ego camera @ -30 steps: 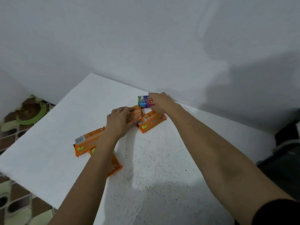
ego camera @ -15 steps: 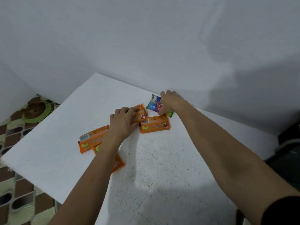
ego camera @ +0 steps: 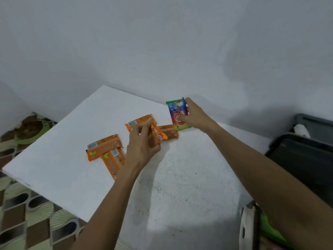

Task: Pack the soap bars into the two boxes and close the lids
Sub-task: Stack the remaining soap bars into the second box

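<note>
Gripped multicoloured soap bar [ego camera: 177, 114] with right hand [ego camera: 196, 116], tipped upright rather than flat as before; pinched orange soap bars [ego camera: 158, 137] in left hand [ego camera: 142, 147], above counter [ego camera: 54, 159].

Orange soap bars [ego camera: 104, 147]: four sure, fifth unclear. Multicolour soap bar [ego camera: 177, 112]: one. Left hand [ego camera: 142, 147], right hand [ego camera: 197, 117]: two.

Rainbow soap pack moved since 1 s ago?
Yes. The right hand has raised the rainbow soap pack on end; its top now crosses the table's far edge, where before it lay flat short of it.
</note>
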A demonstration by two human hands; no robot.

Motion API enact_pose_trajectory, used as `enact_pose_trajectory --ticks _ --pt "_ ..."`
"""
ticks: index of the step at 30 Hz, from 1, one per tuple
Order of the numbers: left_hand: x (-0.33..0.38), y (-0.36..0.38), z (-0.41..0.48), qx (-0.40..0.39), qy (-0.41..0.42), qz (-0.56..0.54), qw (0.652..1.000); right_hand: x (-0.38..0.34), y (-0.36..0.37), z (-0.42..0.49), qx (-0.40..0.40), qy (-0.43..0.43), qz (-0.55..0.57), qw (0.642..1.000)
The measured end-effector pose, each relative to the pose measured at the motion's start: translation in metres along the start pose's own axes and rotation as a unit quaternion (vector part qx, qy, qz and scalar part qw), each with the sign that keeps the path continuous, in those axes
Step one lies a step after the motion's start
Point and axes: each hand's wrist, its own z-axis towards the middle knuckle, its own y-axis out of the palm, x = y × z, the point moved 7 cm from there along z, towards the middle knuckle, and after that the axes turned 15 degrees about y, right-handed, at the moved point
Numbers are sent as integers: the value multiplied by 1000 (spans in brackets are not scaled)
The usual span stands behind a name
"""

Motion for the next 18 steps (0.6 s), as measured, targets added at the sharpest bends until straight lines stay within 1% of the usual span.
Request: enact_pose_trajectory --ticks 2,3,6,10,13,15,18 --pt "15 -1 -9 29 13 -31 999 3 -6 -22 -27 10 108 994" --pt "21 -2 -14 39 11 -40 998 4 -11 -34 -28 10 146 989" --pt "41 -5 -27 71 -14 -107 992 12 -28 -70 3 13 209 978" --pt "75 -14 -38 111 -48 -219 968 33 -54 -115 39 32 239 970" --pt "100 -15 -42 124 -62 -289 947 51 -73 -155 25 33 272 961" --pt "114 -11 -42 125 -61 -330 934 61 -84 -182 12 19 275 961" --pt "137 -1 -43 119 -63 -408 903 80 -104 -219 20 -1 271 962"
